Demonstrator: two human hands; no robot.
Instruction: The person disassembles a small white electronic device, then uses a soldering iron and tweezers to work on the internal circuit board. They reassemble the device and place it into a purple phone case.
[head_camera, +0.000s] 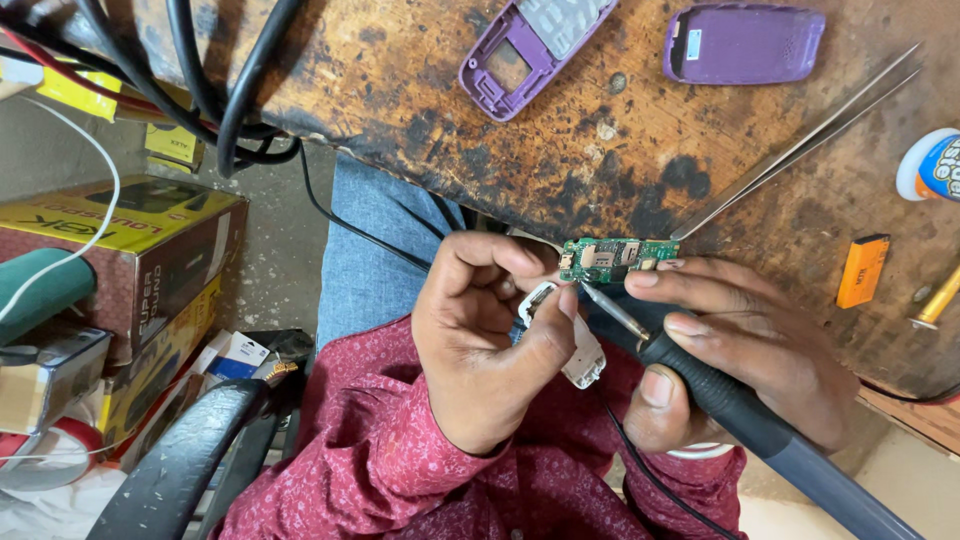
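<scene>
Here, seen from above, a person in a dark red patterned shirt (400, 470) and blue jeans (375, 250) sat at the edge of a scorched, stained wooden workbench (480, 110). The left hand (485, 340) was curled, its thumb and forefinger pinching a small white plastic part (580, 355) held just below a small green circuit board (605, 257). The board sat at the bench edge, between the fingertips of both hands, touching the left forefinger on one side and the right fingertips on the other. The right hand (740, 350) was wrapped around the black handle of a soldering iron (700, 385), gripping it like a pen, with its metal tip angled up toward the board's lower edge; whether the tip touched the board could not be told.

Farther up the bench lay a purple phone frame (530, 45) and, apart from it, a purple back cover (745, 42). Long metal tweezers (800, 145) lay diagonally near the board. An orange battery (862, 270) lay to the right. Black cables (200, 80) hung off the bench's left corner above stacked cardboard boxes (130, 250).
</scene>
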